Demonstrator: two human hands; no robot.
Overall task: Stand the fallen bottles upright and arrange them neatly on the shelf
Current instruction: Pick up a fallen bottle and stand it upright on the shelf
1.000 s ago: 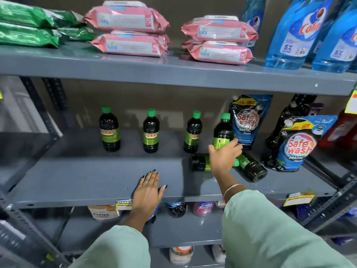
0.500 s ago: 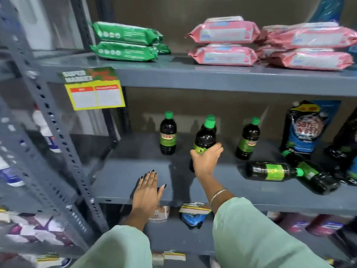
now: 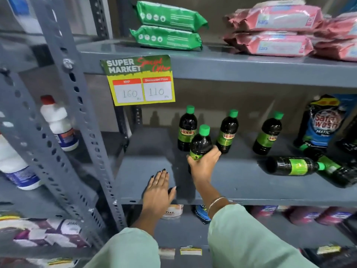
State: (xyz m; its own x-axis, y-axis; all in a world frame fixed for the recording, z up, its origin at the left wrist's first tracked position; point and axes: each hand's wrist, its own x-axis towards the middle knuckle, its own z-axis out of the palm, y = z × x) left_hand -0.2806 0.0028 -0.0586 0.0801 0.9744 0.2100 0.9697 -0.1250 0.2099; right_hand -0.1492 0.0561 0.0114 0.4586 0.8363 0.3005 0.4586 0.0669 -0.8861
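Gripping a dark, glossy, green-capped bottle (image 3: pixel 200 145) upright – the right hand (image 3: pixel 202 164); left hand (image 3: pixel 158 192) lies flat, released, on the grey metal shelf (image 3: pixel 251 182).

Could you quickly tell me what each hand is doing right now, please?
Left hand: open, flat on the shelf, holding nothing.
Right hand: closed around an upright dark bottle.

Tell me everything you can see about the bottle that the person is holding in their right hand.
The held bottle is small, dark and glossy, probably plastic, with a bright green screw cap and a green label band around its lower body. It stands nearly upright, leaning slightly. The right hand wraps its lower half from the front, hiding the base, so whether it rests on the grey shelf is unclear. It sits in front of the gap between two upright matching bottles, toward the shelf's left part.
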